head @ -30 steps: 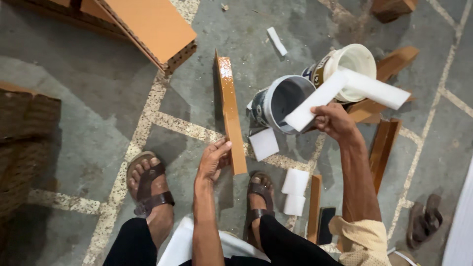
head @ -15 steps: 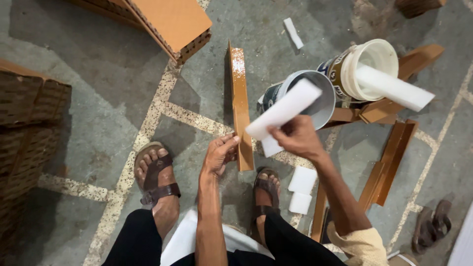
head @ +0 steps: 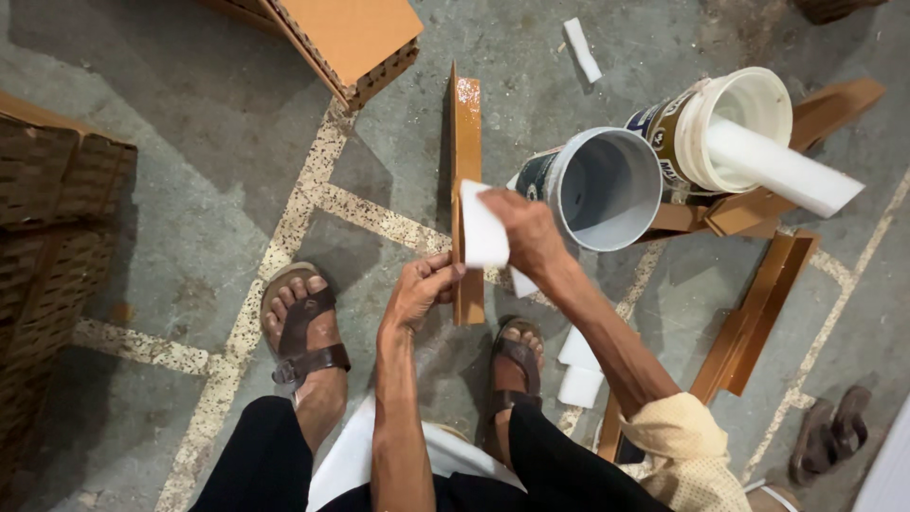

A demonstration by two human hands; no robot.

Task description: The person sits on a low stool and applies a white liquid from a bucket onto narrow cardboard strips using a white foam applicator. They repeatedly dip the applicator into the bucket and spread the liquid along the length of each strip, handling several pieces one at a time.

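Grey stone floor (head: 190,152) with pale speckled seams under you. Far left, a stack of orange-brown boards (head: 365,38); at the left edge, dark woven-textured stacks (head: 47,218). Right of centre, two tubs tipped on their sides: the grey-lined tub (head: 607,190) just right of your right hand, the white tub (head: 735,128) further right with a white bar (head: 782,169) poking out of it. More brown wooden strips (head: 758,313) lie right and near.

The long brown wooden strip (head: 465,190) stands on edge, running from far to near at centre. Your left hand (head: 422,289) grips its near end, fingers curled against the left face, thumb on top. Your right hand (head: 531,237) is clenched around a white foam block (head: 483,226), pressing it against the strip's right side just beyond your left fingers; the block sticks out left of your knuckles. Small white foam pieces (head: 580,370) lie near your right sandal (head: 512,365); your left sandal (head: 301,327) sits left.
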